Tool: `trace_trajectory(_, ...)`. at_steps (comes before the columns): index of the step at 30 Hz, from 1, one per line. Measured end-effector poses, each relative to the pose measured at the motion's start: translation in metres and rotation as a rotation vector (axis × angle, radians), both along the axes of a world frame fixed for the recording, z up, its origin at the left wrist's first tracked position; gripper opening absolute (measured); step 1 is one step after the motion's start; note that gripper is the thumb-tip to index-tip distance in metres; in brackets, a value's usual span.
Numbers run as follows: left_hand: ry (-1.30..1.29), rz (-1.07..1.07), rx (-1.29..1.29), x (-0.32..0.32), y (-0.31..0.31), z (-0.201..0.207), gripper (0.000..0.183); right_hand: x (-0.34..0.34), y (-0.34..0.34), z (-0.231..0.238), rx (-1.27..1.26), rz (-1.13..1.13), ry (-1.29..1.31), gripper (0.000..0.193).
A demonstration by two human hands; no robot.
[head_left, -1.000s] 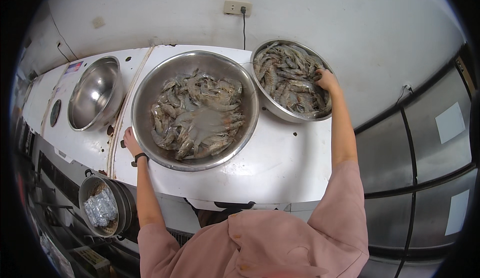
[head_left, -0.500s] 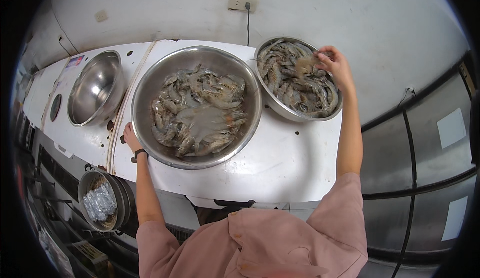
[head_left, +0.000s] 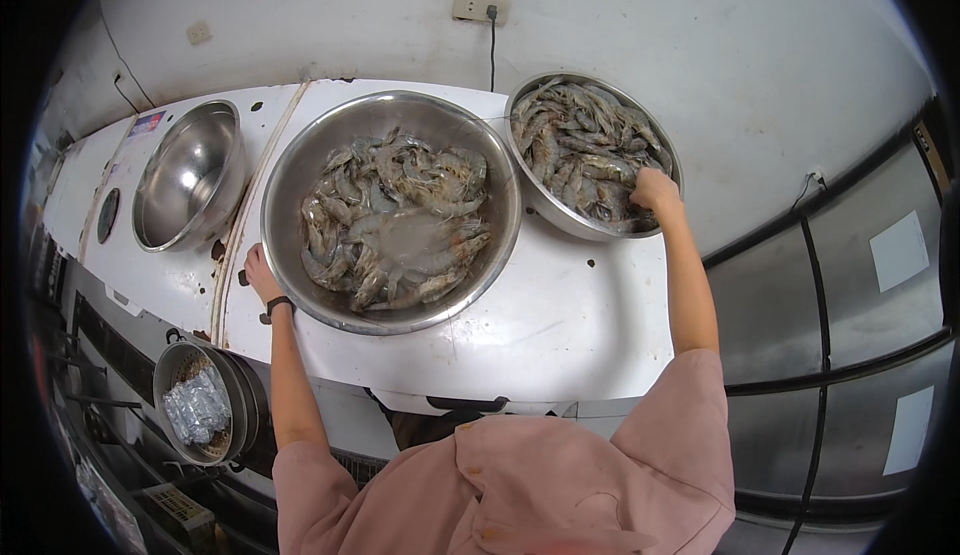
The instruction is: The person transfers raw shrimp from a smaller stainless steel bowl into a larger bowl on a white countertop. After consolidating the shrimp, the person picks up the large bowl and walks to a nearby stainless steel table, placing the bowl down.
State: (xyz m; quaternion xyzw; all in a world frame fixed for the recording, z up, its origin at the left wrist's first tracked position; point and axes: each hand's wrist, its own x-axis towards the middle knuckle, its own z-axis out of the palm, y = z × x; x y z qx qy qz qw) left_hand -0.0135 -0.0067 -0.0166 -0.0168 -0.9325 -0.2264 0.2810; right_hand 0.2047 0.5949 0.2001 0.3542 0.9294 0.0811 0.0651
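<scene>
My right hand reaches into the steel bowl at the right, its fingers curled down on raw shrimp near the bowl's right rim. The fingertips are partly hidden among the grey-brown shrimp. Beside it stands a larger steel bowl, where more raw shrimp lie heaped around a patch of cloudy liquid. Against the outer left side of that larger bowl rests my left hand, fingers extended, holding nothing that I can see. A dark band circles the left wrist.
An empty steel bowl stands tilted-looking at the left of the white tabletop. Below the table's left side is a pot with a silvery plastic bundle. A wall socket with a plugged cord is behind; steel doors stand at the right.
My right hand has moved down and toward me, from above the right bowl's far side with a blurred shrimp beside it, into the shrimp near its right rim. My left hand stays put.
</scene>
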Motion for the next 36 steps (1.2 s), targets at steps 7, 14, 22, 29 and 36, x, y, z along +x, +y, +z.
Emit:
trace_trajectory(7,-0.05,0.011,-0.035,0.003,0.002,0.007,0.033,0.002,0.012,0.025,-0.429,-0.012,0.058,0.038)
trace_trajectory(14,-0.016,0.003,-0.013,0.004,0.004,0.008,0.032,0.012,0.022,0.001,-0.362,0.292,-0.002,0.038)
trace_trajectory(22,-0.035,-0.003,-0.032,0.002,0.003,0.009,0.032,0.001,-0.042,0.096,-0.971,0.39,0.533,0.03)
trace_trajectory(29,-0.062,-0.003,-0.031,0.004,0.003,0.01,0.032,-0.023,-0.048,0.092,-1.02,0.667,0.763,0.047)
trace_trajectory(36,-0.026,0.013,-0.022,0.002,0.002,0.007,0.032,0.001,0.037,0.0,0.076,-0.074,0.028,0.044)
